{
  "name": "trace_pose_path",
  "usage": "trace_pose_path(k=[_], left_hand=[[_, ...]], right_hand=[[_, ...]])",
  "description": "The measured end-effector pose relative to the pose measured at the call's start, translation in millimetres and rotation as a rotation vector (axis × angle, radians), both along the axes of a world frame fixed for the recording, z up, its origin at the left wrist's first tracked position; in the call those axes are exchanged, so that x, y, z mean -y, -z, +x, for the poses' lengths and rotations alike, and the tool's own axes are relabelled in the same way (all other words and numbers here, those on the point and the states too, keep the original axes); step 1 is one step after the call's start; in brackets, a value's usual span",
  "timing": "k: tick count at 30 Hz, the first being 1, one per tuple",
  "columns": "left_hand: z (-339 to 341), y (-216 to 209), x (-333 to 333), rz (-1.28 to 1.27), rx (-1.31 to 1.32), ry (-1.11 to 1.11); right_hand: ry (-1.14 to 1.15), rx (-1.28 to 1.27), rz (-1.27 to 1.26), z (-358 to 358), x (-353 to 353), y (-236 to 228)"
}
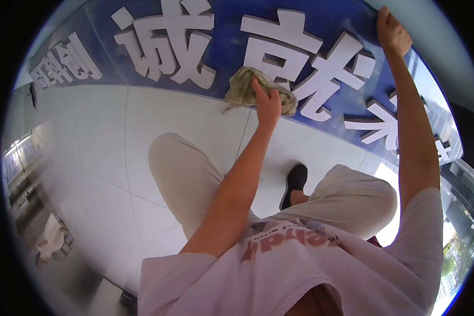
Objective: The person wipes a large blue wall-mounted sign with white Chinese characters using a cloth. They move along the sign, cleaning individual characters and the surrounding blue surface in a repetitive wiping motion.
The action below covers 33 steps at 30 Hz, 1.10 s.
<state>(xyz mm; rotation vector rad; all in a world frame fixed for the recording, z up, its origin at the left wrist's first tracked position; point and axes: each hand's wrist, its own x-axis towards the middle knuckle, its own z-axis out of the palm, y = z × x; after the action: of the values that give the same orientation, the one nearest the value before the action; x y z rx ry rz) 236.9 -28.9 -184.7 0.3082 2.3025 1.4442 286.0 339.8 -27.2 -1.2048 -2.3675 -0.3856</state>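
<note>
My left hand is closed on a crumpled, dirty green-grey cloth. The cloth lies against the lower edge of a blue sign panel, under and partly over a raised white character. Farther up on the right, my right hand is curled over the panel's edge; its fingertips are partly hidden. More thick white characters stand out from the blue face, among them a large one left of the cloth and another right of it.
My bent legs in pale trousers and a black shoe are just below the panel, on light floor tiles. A person in white is far off at the left. Bright glass runs along the right.
</note>
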Motion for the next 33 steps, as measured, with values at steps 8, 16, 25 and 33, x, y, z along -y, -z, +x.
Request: trace_pose_path(k=[8,16,25,33], left_hand=[[-76.9,-9.7,46.1,-0.402,-0.405,0.491],[-40.5,-72.7,56.5,0.238,0.714,0.021],[-89.9,-31.8,32.0,-0.687,-0.468,0.613],[-35.2,-26.3,19.4,-0.134,-0.404,0.406]], right_hand=[[-0.04,-0.102,0.059,-12.8,21.9,-13.8],[-0.036,-0.139,0.033,-6.2,35.3,-18.4],[-0.059,-0.167,0.014,-8.0,38.0,-18.0],[-0.074,-0.196,0.041,-5.3,32.7,-15.0]])
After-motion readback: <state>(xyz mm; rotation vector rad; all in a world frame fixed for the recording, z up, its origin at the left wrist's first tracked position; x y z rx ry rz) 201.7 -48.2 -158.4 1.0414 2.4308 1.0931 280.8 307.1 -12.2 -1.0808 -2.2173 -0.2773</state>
